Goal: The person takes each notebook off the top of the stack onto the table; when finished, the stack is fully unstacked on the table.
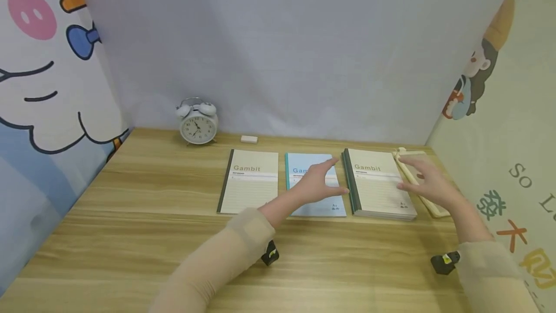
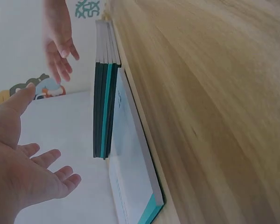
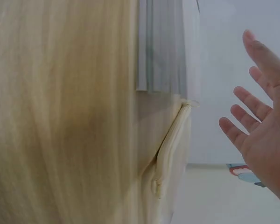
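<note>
"Gambit" on left notebook point(image 1: 249, 181) and stack's top cover point(image 1: 377, 181).

Both arms wear close-fitting beige fabric sleeves that end at the wrists, leaving the left hand point(image 1: 316, 182) and right hand point(image 1: 427, 185) bare, with no rings or gloves. Under each wrist, just behind the hand, sits a small black camera unit with a yellow-green marking: the left wrist unit point(image 1: 270, 253) and the right wrist unit point(image 1: 445, 261).
</note>
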Tool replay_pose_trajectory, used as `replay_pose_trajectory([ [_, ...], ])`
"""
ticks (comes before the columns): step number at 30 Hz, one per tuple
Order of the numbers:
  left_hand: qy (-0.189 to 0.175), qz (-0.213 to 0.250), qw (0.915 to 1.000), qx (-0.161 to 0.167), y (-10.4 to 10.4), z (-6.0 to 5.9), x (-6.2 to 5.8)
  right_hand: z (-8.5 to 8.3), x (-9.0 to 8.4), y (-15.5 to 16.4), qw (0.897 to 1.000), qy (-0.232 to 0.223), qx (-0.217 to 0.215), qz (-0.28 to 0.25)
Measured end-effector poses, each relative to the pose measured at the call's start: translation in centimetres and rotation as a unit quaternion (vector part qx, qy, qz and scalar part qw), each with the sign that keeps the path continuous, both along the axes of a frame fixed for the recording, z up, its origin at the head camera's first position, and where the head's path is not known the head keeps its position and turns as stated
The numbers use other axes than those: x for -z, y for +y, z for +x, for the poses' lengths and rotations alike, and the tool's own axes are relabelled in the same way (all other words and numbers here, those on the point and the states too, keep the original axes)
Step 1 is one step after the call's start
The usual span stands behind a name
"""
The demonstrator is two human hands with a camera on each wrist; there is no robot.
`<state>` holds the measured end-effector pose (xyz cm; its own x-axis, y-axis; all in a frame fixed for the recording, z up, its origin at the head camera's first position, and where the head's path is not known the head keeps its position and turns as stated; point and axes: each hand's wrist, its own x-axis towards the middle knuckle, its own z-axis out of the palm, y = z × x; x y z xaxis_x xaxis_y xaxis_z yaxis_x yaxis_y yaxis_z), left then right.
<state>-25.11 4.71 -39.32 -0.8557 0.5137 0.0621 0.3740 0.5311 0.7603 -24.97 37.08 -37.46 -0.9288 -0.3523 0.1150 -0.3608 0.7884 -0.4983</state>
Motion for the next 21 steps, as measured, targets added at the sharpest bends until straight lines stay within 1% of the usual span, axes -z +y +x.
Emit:
replay_pose_trajectory([
  [3,-0.013,0.008,0.9999,-0.003,1.1,0.0,0.4,-0.1,0.5,0.5,1.000,-0.014,0.006,0.011],
  [7,-0.030,0.019,0.9994,0.000,2.5,-0.2,1.1,0.0,1.1,1.0,0.998,-0.052,0.028,0.032],
  [9,-0.038,0.021,0.9991,0.000,3.2,-0.4,1.4,0.0,1.6,1.4,0.997,-0.069,0.032,0.032],
  [11,-0.041,0.018,0.9990,0.000,3.7,-0.5,1.8,-0.1,2.0,1.6,0.996,-0.077,0.027,0.026],
  [15,-0.028,-0.012,0.9995,-0.003,4.6,-0.9,2.4,-0.5,3.0,2.0,0.997,-0.079,0.010,0.016],
  [18,-0.015,-0.039,0.9991,-0.001,5.0,-1.0,2.8,-0.8,3.4,2.2,0.997,-0.079,0.007,0.022],
  [21,-0.009,-0.060,0.9982,-0.001,5.5,-1.0,3.3,-1.0,3.6,2.2,0.996,-0.088,0.007,0.026],
])
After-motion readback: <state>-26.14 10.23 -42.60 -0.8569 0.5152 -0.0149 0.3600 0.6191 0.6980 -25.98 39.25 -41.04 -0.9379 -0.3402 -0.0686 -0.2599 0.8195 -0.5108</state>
